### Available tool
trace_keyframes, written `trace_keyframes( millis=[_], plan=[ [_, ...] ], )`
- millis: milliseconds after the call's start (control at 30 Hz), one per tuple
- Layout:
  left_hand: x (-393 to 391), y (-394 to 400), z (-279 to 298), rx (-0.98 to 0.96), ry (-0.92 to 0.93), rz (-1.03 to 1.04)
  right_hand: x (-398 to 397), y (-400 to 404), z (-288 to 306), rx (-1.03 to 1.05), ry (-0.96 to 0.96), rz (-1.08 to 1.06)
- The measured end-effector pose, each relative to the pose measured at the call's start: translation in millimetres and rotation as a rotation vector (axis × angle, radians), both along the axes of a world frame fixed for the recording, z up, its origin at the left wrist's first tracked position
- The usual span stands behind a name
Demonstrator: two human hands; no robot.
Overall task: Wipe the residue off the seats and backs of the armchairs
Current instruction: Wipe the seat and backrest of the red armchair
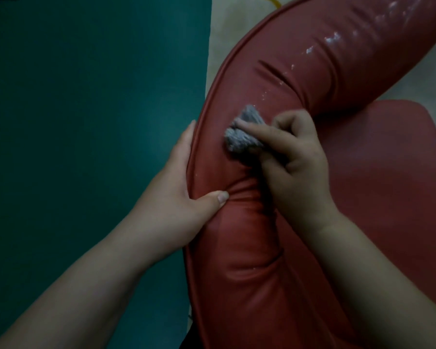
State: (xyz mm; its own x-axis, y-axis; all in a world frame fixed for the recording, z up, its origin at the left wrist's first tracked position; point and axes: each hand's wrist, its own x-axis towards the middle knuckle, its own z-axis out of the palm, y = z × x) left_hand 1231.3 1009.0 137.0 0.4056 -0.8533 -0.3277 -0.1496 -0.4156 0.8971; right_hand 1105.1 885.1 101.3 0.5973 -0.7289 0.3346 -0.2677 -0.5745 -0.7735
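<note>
Red armchair back under both hands. My right hand bunches grey cloth, forefinger pressing it onto padding. My left hand clamps piped rim beside cloth, steadying cushion. White residue streaks beyond cloth, unwiped.

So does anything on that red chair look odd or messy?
Yes: whitish residue is splattered along the padded red leatherette armchair back, beyond the crumpled grey cloth the right hand holds. It looks odd because the padding near the left hand looks clean.
</note>
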Motion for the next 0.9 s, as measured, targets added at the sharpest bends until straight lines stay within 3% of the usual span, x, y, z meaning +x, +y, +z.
trace_keyframes(
  millis=[200, 333, 533, 700, 900],
  plan=[
    [2, -1, -1, -0.005, -0.021, 0.005, -12, 28, -1, 0.015, -0.027, 0.149],
    [2, -1, -2, 0.001, -0.036, 0.002, -4, 1, -4, -0.001, -0.029, 0.048],
    [-1, 3, -1, 0.043, -0.063, 0.017, -30, 33, -11, 0.132, -0.066, -0.023],
    [-8, 4, 1, 0.071, -0.140, 0.081, 3, 2, -1, -0.068, -0.052, 0.116],
    [-8, -2, 4, 0.119, -0.208, 0.072, -15, 2, -15, 0.017, -0.071, -0.091]
  ],
)
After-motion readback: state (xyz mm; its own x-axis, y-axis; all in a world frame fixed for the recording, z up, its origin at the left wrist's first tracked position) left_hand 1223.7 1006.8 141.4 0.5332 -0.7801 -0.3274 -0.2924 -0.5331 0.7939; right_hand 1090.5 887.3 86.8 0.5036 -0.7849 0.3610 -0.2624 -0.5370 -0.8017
